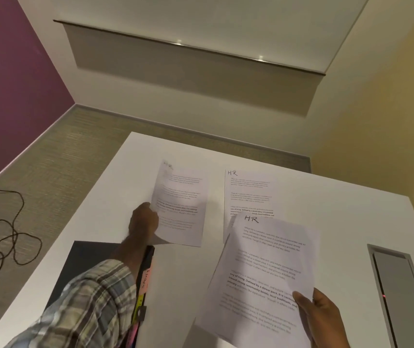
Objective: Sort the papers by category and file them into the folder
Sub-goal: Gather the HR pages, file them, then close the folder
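My left hand (143, 222) pinches the left edge of a printed sheet (180, 204), lifted above the white table (326, 197); its heading is blurred. My right hand (321, 315) grips the lower right corner of a stack of printed papers (263, 272) headed "HR", raised and tilted over the table. Another sheet headed "HR" (248, 192) lies flat on the table beyond it, partly covered by the held stack. A black folder (88, 257) with coloured tab labels (145, 280) along its right edge lies at the near left under my left forearm.
A grey recessed panel (397, 292) is set into the table at the right. A dark cable (7, 237) coils on the carpet to the left. Walls close in behind the table's far edge.
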Motion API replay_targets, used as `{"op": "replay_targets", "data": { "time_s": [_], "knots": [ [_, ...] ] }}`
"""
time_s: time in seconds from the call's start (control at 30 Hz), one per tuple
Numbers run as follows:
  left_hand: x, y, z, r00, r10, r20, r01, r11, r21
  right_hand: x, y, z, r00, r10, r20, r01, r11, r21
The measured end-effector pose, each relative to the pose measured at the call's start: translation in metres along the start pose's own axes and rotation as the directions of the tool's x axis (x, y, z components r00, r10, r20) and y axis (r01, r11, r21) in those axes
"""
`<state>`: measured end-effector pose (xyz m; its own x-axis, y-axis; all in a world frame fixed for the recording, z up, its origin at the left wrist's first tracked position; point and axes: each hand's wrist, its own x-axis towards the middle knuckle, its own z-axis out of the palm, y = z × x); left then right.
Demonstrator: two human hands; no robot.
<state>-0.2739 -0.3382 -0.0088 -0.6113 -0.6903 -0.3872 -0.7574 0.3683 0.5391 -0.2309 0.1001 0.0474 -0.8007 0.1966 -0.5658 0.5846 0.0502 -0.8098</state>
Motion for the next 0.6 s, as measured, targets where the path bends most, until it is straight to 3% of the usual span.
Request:
{"op": "replay_targets", "data": {
  "time_s": [0.2,0.3,0.37,0.47,0.6],
  "knots": [
    [-0.080,0.021,-0.054,0.977,0.169,-0.133,-0.197,0.951,-0.240,-0.004,-0.010,-0.009,1.000,-0.024,0.005,0.024,1.000,0.008],
    [-0.133,0.023,-0.076,0.972,0.184,-0.147,-0.220,0.930,-0.294,-0.005,-0.012,-0.016,0.999,-0.044,0.031,0.044,0.999,-0.017],
    [-0.169,0.018,-0.079,0.980,0.187,-0.066,-0.198,0.909,-0.367,-0.011,-0.018,-0.024,0.996,-0.080,0.048,0.083,0.995,-0.063],
    [-0.220,0.017,-0.066,0.976,0.207,0.072,-0.171,0.926,-0.336,-0.018,-0.027,-0.033,0.985,-0.155,0.081,0.164,0.978,-0.128],
    [-0.271,0.023,-0.040,0.943,0.244,0.228,-0.158,0.928,-0.338,-0.033,-0.041,-0.048,0.978,-0.149,0.146,0.166,0.980,-0.114]
  ]
}}
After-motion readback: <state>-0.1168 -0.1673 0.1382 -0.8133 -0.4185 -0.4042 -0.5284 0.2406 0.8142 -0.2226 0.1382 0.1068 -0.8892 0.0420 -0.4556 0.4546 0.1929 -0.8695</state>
